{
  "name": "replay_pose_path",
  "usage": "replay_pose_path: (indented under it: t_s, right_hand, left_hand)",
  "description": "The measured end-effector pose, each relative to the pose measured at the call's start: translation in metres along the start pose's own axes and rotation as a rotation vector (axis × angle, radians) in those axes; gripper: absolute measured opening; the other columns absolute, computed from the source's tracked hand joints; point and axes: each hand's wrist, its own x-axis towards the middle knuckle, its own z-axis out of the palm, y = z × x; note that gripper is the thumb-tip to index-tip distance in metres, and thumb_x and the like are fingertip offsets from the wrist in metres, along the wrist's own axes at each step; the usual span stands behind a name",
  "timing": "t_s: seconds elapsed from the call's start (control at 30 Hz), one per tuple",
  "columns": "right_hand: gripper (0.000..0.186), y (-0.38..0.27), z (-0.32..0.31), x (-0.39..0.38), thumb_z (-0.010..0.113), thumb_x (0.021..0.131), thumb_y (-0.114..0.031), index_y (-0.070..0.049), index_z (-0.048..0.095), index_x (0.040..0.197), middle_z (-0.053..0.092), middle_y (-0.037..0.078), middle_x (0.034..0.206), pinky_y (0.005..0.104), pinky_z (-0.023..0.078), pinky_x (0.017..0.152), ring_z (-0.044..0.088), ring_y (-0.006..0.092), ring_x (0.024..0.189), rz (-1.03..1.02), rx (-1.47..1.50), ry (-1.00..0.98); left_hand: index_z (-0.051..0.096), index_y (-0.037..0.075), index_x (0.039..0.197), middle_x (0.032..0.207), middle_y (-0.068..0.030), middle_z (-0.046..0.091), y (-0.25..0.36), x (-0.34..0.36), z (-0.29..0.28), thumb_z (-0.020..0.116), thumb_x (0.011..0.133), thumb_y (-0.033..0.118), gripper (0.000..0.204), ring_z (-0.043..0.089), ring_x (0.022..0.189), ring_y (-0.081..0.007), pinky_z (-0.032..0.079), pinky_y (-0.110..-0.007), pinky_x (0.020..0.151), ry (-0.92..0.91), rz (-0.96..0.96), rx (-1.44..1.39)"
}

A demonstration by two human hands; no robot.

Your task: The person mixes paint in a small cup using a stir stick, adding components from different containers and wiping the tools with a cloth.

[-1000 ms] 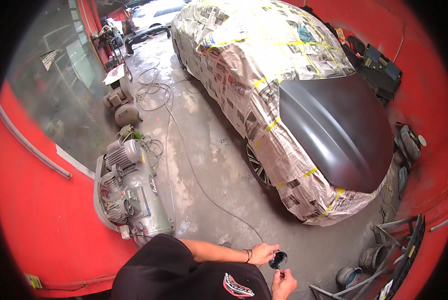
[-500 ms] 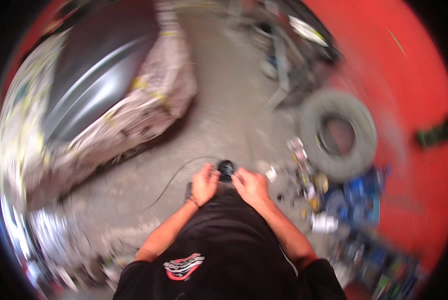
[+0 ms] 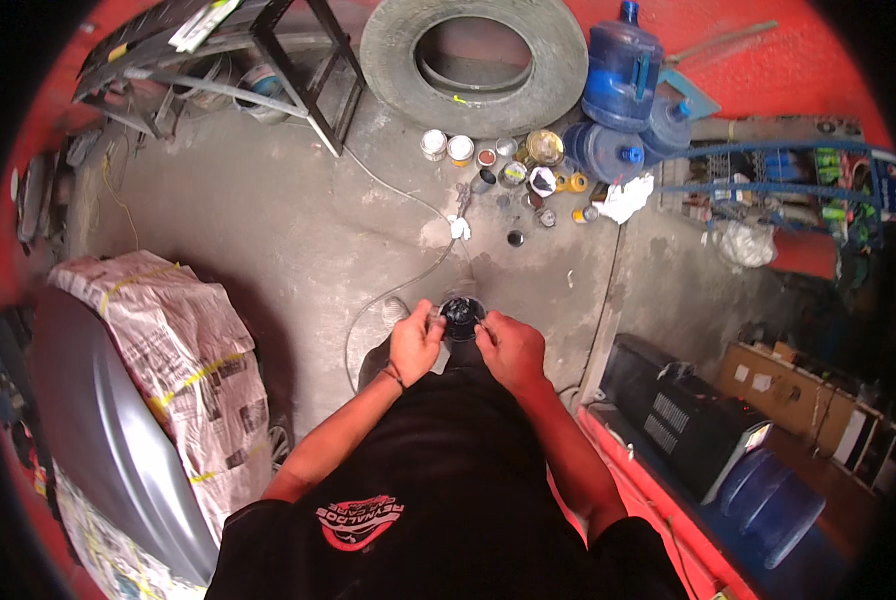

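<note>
Black round paint cup (image 3: 461, 318): I am gripping it with left hand (image 3: 415, 341) and right hand (image 3: 508, 349), seemingly working its lid; next calls for steady twisting.

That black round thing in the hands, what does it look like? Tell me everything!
The black round thing is small, dark and shiny, like a cup or lid seen from above, with a round rim and a darker middle. It is held in front of the person's chest, above the grey concrete floor. The left hand grips its left side and the right hand its right side, fingers touching the rim. Its material and any contents are too small to tell.
</note>
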Motion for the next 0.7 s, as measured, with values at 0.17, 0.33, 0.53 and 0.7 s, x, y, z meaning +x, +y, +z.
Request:
replay_pose_path:
  t_s: [0.17, 0.33, 0.53, 0.7]
  right_hand:
    - [0.017, 0.032, 0.001, 0.006, 0.073, 0.097, -0.023, -0.009, 0.064, 0.093, 0.071, 0.016, 0.085, 0.0536, 0.051, 0.064, 0.070, 0.0418, 0.074, 0.270, 0.297, 0.045]
    - [0.018, 0.084, -0.004, 0.022, 0.072, 0.098, -0.023, -0.008, 0.064, 0.093, 0.073, 0.016, 0.085, 0.0535, 0.053, 0.067, 0.071, 0.0420, 0.077, 0.278, 0.205, 0.050]
    - [0.017, 0.150, 0.007, 0.053, 0.073, 0.098, -0.024, -0.009, 0.065, 0.094, 0.073, 0.016, 0.084, 0.0544, 0.054, 0.068, 0.071, 0.0426, 0.077, 0.363, 0.215, 0.087]
    - [0.018, 0.199, 0.033, 0.088, 0.073, 0.098, -0.025, -0.009, 0.066, 0.093, 0.073, 0.018, 0.084, 0.0552, 0.053, 0.068, 0.071, 0.0440, 0.077, 0.417, 0.314, 0.069]
  left_hand:
    - [0.055, 0.003, 0.102, 0.071, -0.0146, 0.063, -0.002, 0.037, 0.034, 0.067, 0.105, 0.013, 0.016, 0.060, 0.061, -0.0231, 0.050, -0.038, 0.061, -0.121, 0.061, 0.052]
    - [0.055, 0.004, 0.102, 0.072, -0.0150, 0.067, 0.013, 0.070, 0.072, 0.067, 0.104, 0.013, 0.015, 0.070, 0.067, -0.0371, 0.053, -0.044, 0.062, -0.168, 0.007, 0.105]
    - [0.054, 0.004, 0.100, 0.073, -0.0174, 0.067, -0.001, 0.128, 0.128, 0.067, 0.105, 0.013, 0.016, 0.071, 0.070, -0.0400, 0.053, -0.045, 0.063, -0.197, 0.003, 0.167]
    - [0.054, 0.005, 0.101, 0.075, -0.0192, 0.069, -0.028, 0.183, 0.174, 0.068, 0.103, 0.013, 0.015, 0.071, 0.074, -0.0452, 0.053, -0.048, 0.064, -0.223, 0.032, 0.170]
